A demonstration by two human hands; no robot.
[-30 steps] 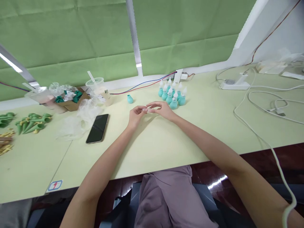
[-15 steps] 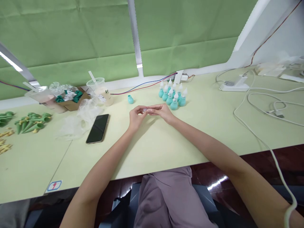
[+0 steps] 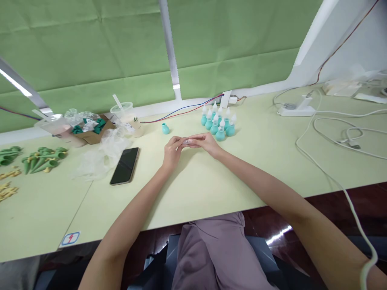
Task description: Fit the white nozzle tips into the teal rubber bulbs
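Whitish piece [image 3: 186, 141], pinched by nearly closed hands [image 3: 172, 153], broad tabletop [image 3: 193, 189] before its near edge [image 3: 169, 223]

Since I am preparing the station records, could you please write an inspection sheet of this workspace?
Surface: pale green tabletop, with a label by the front edge at left.
Job's things: small whitish piece, partly hidden; tipless teal bulb; grouped teal bulbs with pointed whitish tips.
Clutter: phone, crumpled plastic, cups, cardboard box.
Grip: left hand and right hand both pinch the small whitish piece.
Cables: white cable extends past the front edge at right; red and blue wires run along the back.
Surroundings: green sheeting behind the tabletop.
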